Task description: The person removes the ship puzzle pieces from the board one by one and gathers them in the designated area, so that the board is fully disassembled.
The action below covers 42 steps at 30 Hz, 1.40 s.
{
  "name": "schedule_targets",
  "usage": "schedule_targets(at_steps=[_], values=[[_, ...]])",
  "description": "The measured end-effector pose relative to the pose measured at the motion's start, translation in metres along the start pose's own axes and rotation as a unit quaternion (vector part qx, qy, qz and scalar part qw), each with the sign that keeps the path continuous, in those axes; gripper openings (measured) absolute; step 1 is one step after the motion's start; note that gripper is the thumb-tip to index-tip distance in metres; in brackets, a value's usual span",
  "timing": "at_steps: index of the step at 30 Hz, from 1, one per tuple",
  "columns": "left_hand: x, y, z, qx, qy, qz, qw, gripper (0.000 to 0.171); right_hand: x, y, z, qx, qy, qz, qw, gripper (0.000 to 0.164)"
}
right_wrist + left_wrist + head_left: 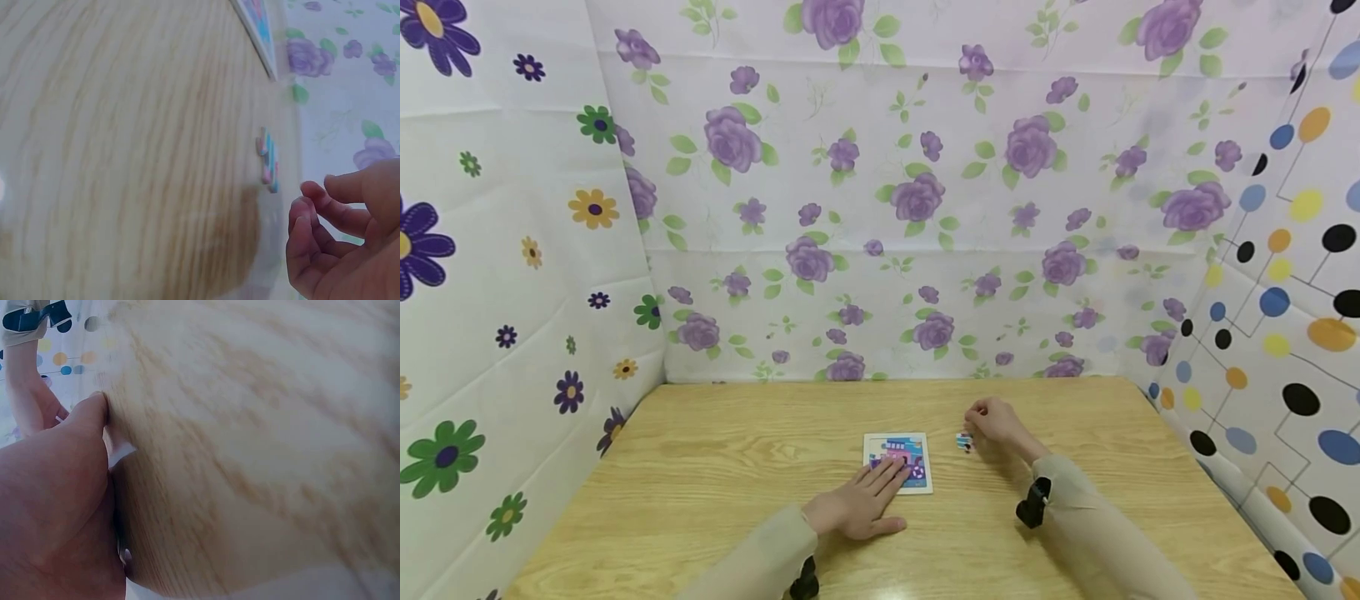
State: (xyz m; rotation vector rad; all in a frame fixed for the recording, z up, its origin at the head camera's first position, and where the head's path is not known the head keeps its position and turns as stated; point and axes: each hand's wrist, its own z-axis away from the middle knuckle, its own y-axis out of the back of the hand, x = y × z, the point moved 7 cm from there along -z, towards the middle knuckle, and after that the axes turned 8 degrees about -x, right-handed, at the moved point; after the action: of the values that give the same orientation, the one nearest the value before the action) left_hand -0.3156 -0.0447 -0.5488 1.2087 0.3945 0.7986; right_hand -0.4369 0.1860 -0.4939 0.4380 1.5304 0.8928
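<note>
A small white-framed picture puzzle [928, 467] with a pink, blue and purple design lies on the wooden table. My left hand [861, 502] rests flat across its lower left part with fingers straight, hiding some of the picture. To the right of the board lies a little group of puzzle pieces [963, 442], striped blue and white with dark bits. Just beside those pieces is my right hand [997, 423]. In the right wrist view its fingers [300, 240] bend loosely, thumb near the index finger, and nothing shows between them; the loose pieces [269, 164] lie apart from the fingertips.
The wooden tabletop [730, 467] spreads around both hands. Flowered cloth [917, 200] hangs behind the table, with patterned cloth also at the left and right sides. A black camera [1034, 502] is strapped to the right wrist.
</note>
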Motion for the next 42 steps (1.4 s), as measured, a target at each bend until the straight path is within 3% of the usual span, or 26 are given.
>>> schedule_targets(at_steps=[6,10,20,32,42], values=[[0.005,0.006,0.003,0.001,-0.014,0.015,0.9998,0.079,-0.007,0.003,0.0,0.006,0.001,-0.005,1.0,0.025],[0.004,0.006,0.003,0.001,-0.008,0.018,0.9998,0.079,-0.015,-0.006,-0.001,-0.006,0.005,-0.036,0.999,0.027],[0.002,0.006,0.005,0.002,0.002,0.007,1.0,0.08,-0.044,-0.028,-0.003,-0.053,0.066,-0.073,0.994,0.024],[0.002,0.005,0.006,-0.002,0.004,0.016,0.9999,0.08,-0.064,-0.049,-0.011,-0.071,0.097,-0.038,0.992,0.016],[0.008,0.011,0.011,0.001,0.0,0.01,1.0,0.079,-0.085,-0.064,-0.013,-0.097,0.163,-0.009,0.982,0.014]])
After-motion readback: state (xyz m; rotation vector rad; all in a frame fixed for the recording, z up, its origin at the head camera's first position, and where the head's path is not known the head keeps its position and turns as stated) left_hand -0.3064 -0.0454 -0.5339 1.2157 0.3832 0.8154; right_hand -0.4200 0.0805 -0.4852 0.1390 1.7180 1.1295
